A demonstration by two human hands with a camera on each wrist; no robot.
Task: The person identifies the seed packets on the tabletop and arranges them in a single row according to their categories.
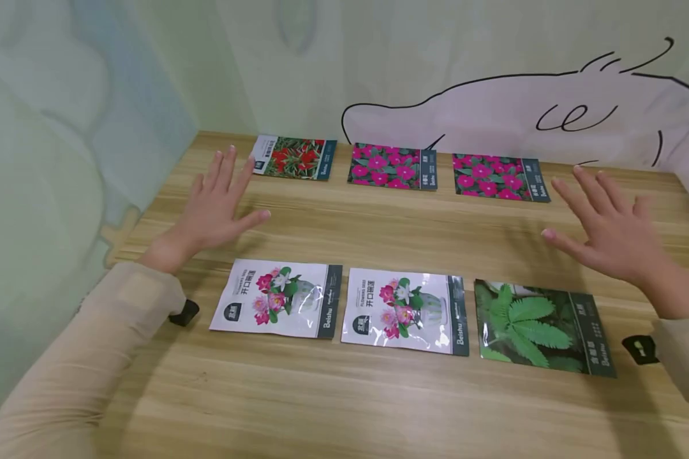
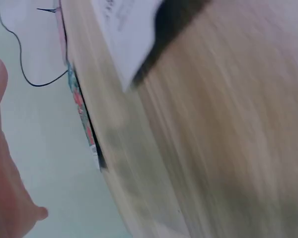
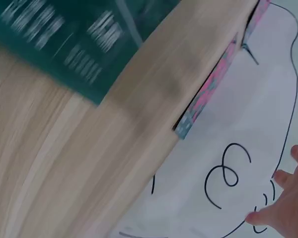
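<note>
Two rows of seed packets lie flat on a wooden table. My left hand (image 1: 215,207), fingers spread and holding nothing, hovers near the red-flower packet (image 1: 295,158) at the back left. Below it, at the front left, is a white bowl-lotus packet (image 1: 278,299); a matching white packet (image 1: 402,311) lies beside it. My right hand (image 1: 614,233) is also spread and holds nothing, above the table between a pink-flower packet (image 1: 501,178) at the back and the green-leaf packet (image 1: 542,328) at the front. Another pink-flower packet (image 1: 390,167) lies at the back middle.
The wooden table (image 1: 344,408) meets a pale wall (image 1: 264,70) with a line-drawn cartoon figure (image 1: 494,108) behind the back row. Black wrist straps (image 1: 185,312) show beneath the sleeves.
</note>
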